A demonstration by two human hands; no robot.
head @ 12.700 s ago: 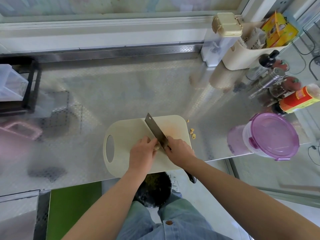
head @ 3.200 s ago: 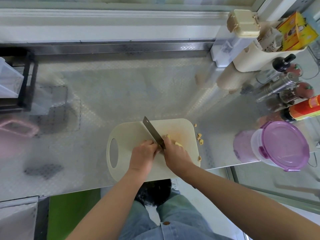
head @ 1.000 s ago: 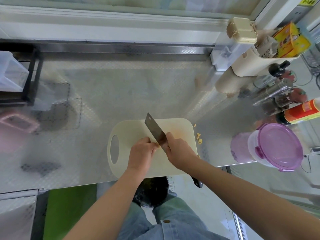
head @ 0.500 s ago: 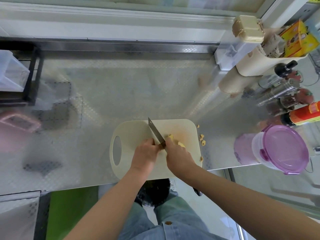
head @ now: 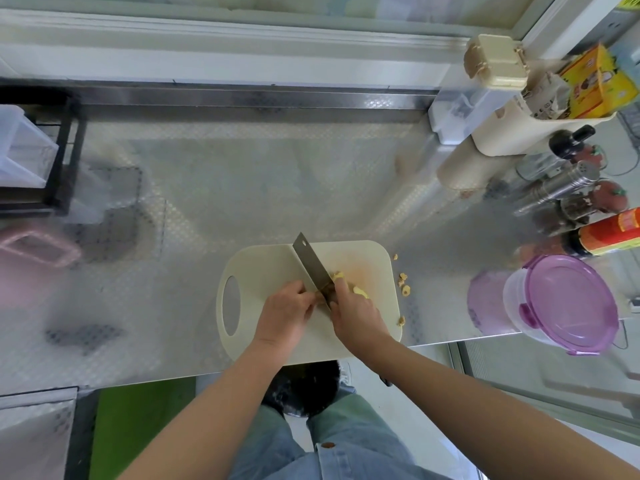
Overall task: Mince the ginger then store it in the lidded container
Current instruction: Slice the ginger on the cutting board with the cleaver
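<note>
Yellow pieces of ginger (head: 360, 291) now show just right of the blade, where none were visible a second ago; the hands and board sit in much the same place.

A view from above of a person at a metal counter (head: 242, 188), working on a pale cutting board (head: 263, 268) at its near edge. The right hand (head: 356, 313) is clenched around the handle of a knife (head: 311, 265). The handle itself is almost wholly hidden under the palm and forearm. The blade runs up and to the left from the hand, its squared tip over the middle of the board.

The left hand (head: 285, 315) lies against the blade's left side, fingers curled under. Whether those fingers pin anything down cannot be told, because the knuckles cover the spot. A small brownish patch sits between the two hands and is too blurred to identify.

The visible ginger lies on the board, touching the right hand's knuckles, on the far side of the blade from the left hand. A few loose bits (head: 403, 284) lie off the board's right edge on the counter.

The lidded container (head: 568, 306), clear with a purple lid in place, stands well to the right at the counter's edge.
</note>
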